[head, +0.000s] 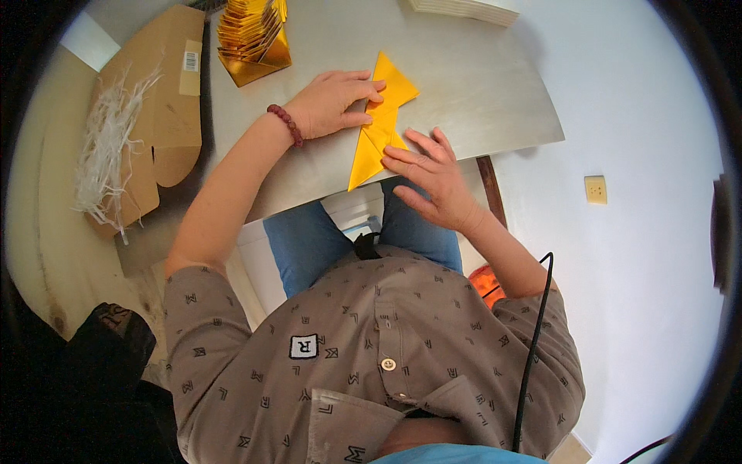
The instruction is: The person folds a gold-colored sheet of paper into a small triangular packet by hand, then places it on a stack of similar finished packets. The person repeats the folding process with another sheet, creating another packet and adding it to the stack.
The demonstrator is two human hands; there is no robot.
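Note:
A folded sheet of golden-yellow paper [384, 123] lies on the grey table, with pointed triangular ends and crossing creases in its middle. My left hand [337, 104] holds its left edge, thumb and fingertips on the paper near the upper half. Close to the lower right edge is my right hand [430, 178], its fingers spread and the fingertips at the paper's lower part. Part of the paper's left edge is hidden under my left fingers.
A stack of folded gold paper pieces [255, 40] stands at the table's back left. Left of the table [464, 110] is a cardboard box [174, 104] with white shredded strips [119, 151] over it. A pale stack [464, 10] sits at the back, and a white wall [626, 116] borders the right.

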